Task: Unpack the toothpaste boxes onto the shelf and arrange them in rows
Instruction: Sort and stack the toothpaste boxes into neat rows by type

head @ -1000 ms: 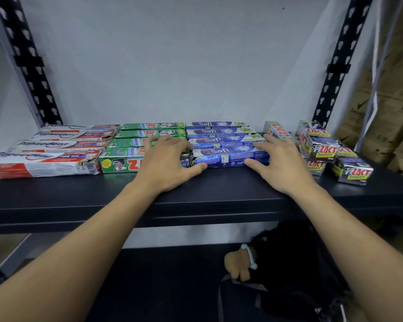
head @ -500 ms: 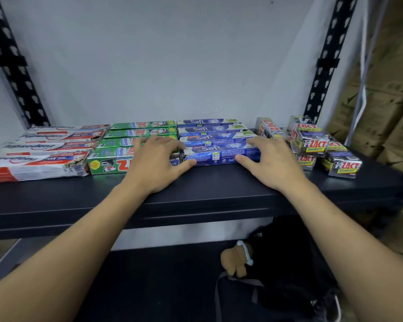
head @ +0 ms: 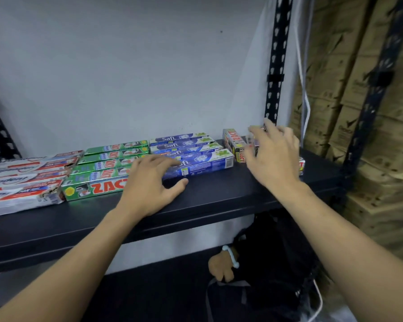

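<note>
On the shelf [head: 219,189], left hand [head: 149,182] rests fingers-apart on the near Safi box [head: 205,165]; right hand [head: 273,159] hovers spread over small Zact boxes [head: 234,141].

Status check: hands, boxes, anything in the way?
Left hand open, resting on front Safi box. Right hand over small Zact boxes, grip blurred. Nothing blocking.

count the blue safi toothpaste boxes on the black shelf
4, side by side mid-shelf: front blue Safi cardboard toothpaste box, its left end under the left hand; second box and third box behind it; fourth box nearest the white wall. None seems hidden.
</note>
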### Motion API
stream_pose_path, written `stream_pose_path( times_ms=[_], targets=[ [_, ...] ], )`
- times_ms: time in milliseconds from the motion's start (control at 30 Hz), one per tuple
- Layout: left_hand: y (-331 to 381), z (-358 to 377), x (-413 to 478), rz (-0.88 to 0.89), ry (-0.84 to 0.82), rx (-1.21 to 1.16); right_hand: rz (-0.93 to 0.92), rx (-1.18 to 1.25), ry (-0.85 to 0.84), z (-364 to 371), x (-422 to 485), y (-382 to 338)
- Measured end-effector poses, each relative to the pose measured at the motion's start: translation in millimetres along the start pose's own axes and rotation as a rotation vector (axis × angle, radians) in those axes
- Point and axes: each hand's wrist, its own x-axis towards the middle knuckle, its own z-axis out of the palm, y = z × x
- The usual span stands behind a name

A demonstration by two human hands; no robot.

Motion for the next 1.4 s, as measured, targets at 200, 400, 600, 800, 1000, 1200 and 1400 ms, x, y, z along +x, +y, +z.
stream_pose_path(
  times_ms=[200, 400, 600, 800, 1000, 1200, 1400],
  targets=[
    [48, 16, 13, 0.091, -0.102, -0.047, 0.130, 0.035, -0.309, -7, -3, 34],
    [55, 32, 25, 0.012, -0.066, -0.012, 0.215, 0.246, -0.304, -12, -10, 57],
    [35, 42, 34, -0.108, -0.184, 0.023, 0.273, 0.358, -0.258, -5, -17, 69],
    [29, 47, 38, -0.115, -0.207, -0.005, 0.274, 0.382, -0.181, -2, -17, 73],
    [28, 48, 39, -0.130, -0.224, -0.016, 0.277, 0.377, -0.172, -1, -15, 77],
    [28, 47, 36, -0.135, -0.219, -0.044, 0.296, 0.384, -0.189, -14, -17, 75],
    [33, 44, 34, -0.061, -0.171, 0.014, 0.303, 0.448, -0.048, -31, -21, 77]
  ],
)
